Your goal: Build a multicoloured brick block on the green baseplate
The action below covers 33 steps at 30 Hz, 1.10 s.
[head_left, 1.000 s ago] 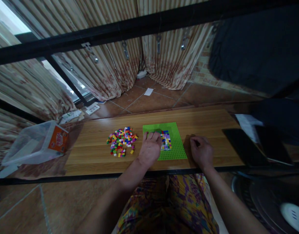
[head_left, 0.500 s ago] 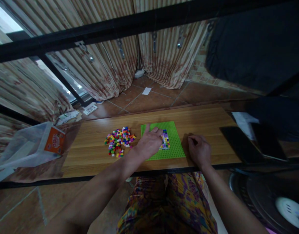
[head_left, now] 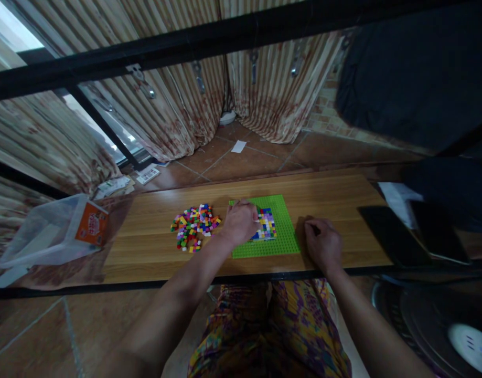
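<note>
A green studded baseplate lies on the wooden tabletop, bearing a block of small multicoloured toy bricks fitted closely together. Over the left part of this block is my left hand, its fingers bent and drawn together; whatever is under the fingertips is hidden. Just right of the baseplate, my right hand rests on the wood in a loose fist, thumb curled toward the index finger, and no object shows in it. Left of the baseplate spreads a pile of loose toy bricks in many colours.
A clear plastic box with an orange label stands off the table's left end. Dark flat panels lie at the right end. A black metal bar crosses above the far side, with curtains behind.
My left hand has drawn in its outstretched index finger and shifted slightly left, uncovering more of the brick block. My right hand keeps its place and pose. The view has shifted slightly.
</note>
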### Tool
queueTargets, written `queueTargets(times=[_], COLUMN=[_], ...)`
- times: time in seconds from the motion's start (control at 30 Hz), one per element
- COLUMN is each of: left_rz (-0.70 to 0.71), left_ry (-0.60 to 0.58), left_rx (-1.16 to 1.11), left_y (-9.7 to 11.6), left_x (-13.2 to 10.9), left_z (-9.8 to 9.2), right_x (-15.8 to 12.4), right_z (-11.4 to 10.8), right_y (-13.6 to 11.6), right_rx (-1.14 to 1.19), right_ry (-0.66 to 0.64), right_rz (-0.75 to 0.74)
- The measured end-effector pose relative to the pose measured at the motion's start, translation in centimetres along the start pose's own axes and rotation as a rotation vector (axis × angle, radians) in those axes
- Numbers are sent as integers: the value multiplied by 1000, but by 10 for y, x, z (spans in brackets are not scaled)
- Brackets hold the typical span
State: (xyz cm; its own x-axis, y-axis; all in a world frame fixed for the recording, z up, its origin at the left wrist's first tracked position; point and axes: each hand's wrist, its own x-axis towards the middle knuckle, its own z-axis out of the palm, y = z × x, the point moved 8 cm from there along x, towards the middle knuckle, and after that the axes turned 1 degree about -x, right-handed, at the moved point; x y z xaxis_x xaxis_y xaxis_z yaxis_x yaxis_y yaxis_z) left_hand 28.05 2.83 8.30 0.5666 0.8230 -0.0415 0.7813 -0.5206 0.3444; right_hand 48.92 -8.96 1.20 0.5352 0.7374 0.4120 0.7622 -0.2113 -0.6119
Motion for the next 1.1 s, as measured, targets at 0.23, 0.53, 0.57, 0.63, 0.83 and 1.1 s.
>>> queueTargets(times=[0.23, 0.53, 0.57, 0.63, 0.83, 1.1], left_rz=[16, 30, 3, -86, -354, -485], left_ry=[-213, 104, 193, 333, 521, 479], left_rx=[200, -290, -355, -435, -531, -410], left_y=[19, -17, -30, -61, -146, -168], left_x=[17, -19, -31, -60, -160, -190], left_z=[-2, -18, -22, -28, -18, -2], right_x=[0, 0, 0, 0, -3, -2], right_z=[0, 1, 1, 1, -1, 1], right_y=[-1, 0, 0, 0, 3, 10], right_rx=[-9, -10, -20, -39, -86, -179], right_ry=[0, 6, 7, 5, 10, 10], right_rz=[-19, -59, -60, -64, -125, -135])
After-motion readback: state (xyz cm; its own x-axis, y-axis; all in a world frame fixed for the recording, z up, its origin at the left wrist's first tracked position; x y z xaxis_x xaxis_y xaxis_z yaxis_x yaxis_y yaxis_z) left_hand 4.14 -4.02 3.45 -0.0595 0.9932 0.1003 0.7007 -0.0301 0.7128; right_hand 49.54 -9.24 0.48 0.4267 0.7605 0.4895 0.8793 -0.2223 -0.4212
